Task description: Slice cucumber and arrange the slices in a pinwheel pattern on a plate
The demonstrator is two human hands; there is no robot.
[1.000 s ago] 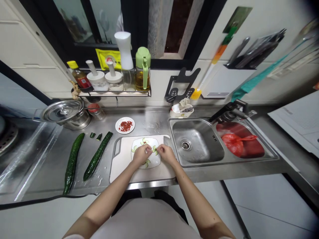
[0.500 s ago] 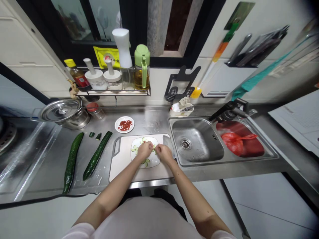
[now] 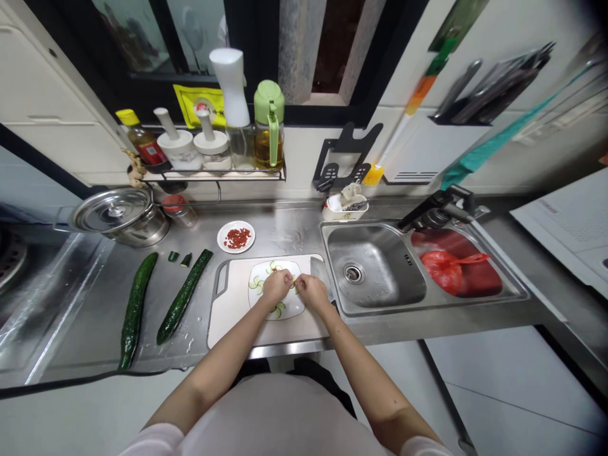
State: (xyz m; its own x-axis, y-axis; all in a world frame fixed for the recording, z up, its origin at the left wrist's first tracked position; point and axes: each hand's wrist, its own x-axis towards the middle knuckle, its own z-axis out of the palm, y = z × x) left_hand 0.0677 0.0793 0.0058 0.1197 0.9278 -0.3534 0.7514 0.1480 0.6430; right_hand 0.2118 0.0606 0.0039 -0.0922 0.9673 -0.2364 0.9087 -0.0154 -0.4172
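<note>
A white square plate sits on a pale cutting board, with thin curved cucumber slices laid on it in small flower-like groups. Over the middle of the plate, my left hand is closed with its fingertips pinched. Close beside it my right hand is pinched too, fingertips facing the left. Whatever lies between the fingers is too small to make out. A wide-bladed knife rests at the board's right edge, partly behind my right hand. Beyond the board stands a small white dish holding red bits.
Two cucumbers and two cut ends lie left of the board. A lidded steel pot stands behind them. To the right is a double sink with a red plastic bag. A condiment rack hangs above.
The camera view has shifted very slightly. Both hands keep their pinched pose over the plate, with no clear movement of any object.
</note>
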